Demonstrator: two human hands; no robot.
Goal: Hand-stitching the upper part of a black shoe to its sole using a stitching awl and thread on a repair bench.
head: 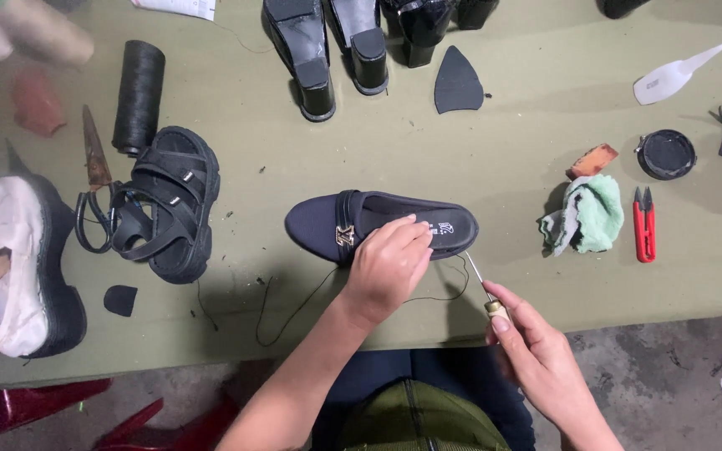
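Two risks: left hand (386,266) fingers pressing navy buckled loafer (378,227) sit near wood-handled awl (485,294) pinched by right hand (536,355); slip pricks them, black thread (294,313) snags.

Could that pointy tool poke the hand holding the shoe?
It might. The right hand drives a thin metal awl with a wooden handle into the edge of the dark navy slip-on shoe with a gold buckle, and the left hand presses right beside it. A slip could prick those fingers. The loose black thread could also tangle.
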